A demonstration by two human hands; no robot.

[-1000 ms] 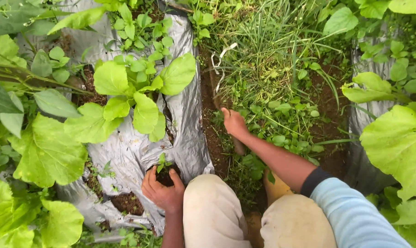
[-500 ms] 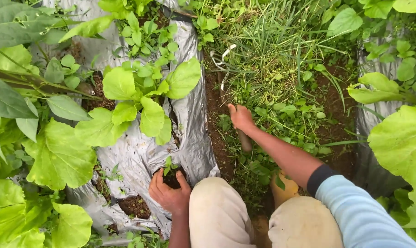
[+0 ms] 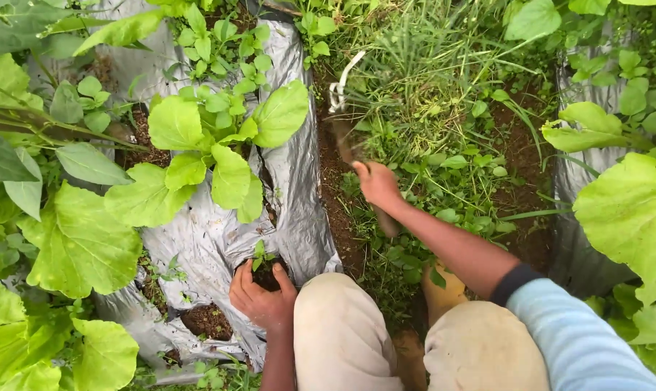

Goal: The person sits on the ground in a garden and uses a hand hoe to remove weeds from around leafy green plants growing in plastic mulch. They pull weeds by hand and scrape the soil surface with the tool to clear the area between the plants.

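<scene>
**Seedling Steadied in the Sheet While a Tool Was Held Over the Furrow**

At the far left, broad leaves [image 3: 78,242] were seen crowding the edge of a raised bed. The bed was covered by a grey plastic sheet [image 3: 299,195], torn open in places so that dark soil showed. A leafy plant [image 3: 216,145] was seen growing through an upper hole.

Lower down, the left hand [image 3: 261,300] was cupped around a small seedling [image 3: 259,253] set in a hole in the sheet, the fingers curled against the soil at its base. The hand was closed loosely about the plug rather than clenched.

Pale knees [image 3: 339,329] were seen just right of that hand, the person being crouched at the bed's edge.

Further right, the right hand [image 3: 377,185] was clenched on the handle of a tool [image 3: 342,134], a white cord hanging at its far end; the working end could not be made out. The tool was held over a weedy furrow [image 3: 443,166] of grass and bare earth.

The step in hand was judged to be the setting of the seedling. Firming of soil around it seemed to be called for next, with the stem kept upright.
</scene>
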